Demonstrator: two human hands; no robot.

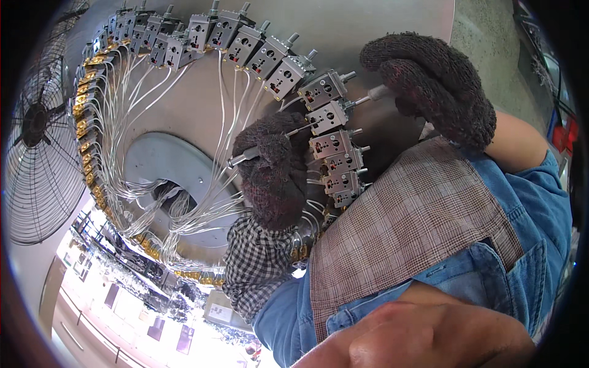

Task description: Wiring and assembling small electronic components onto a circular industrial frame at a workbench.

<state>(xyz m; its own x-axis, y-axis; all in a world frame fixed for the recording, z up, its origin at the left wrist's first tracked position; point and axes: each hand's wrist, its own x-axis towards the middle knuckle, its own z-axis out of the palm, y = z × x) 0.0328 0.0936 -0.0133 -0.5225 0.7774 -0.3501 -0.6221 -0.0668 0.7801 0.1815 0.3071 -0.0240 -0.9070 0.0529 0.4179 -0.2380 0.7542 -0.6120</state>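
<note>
Closest to me, at the bottom edge, is bare skin, blurred, and above it my blue denim shirt (521, 245) with a brown checked apron (405, 227) across the chest. My left hand (273, 172), in a dark knitted glove with a black-and-white checked sleeve cover (254, 264) behind it, has its fingers curled tight around the handle of a thin metal tool (245, 155); the tool's shaft runs up and right to a small grey metal unit (329, 116) in the ring. My right hand (429, 86), gloved the same way, has its fingers pressed together on a pale knob (378, 92) at the end of that same unit's shaft. That unit sits between its neighbours on the near right side of a big round metal table (184, 110), just in front of my chest. Many such units (245, 46) stand side by side along the table's rim in a curving row, each with a short shaft pointing outward. White wires (184, 208) run from them toward the table's middle, where they bunch around a raised grey disc (159, 159). Along the left and lower rim I see a row of brass-coloured parts (83, 116). A wire-guarded fan (37, 122) stands off to the left, well apart from the table.
</note>
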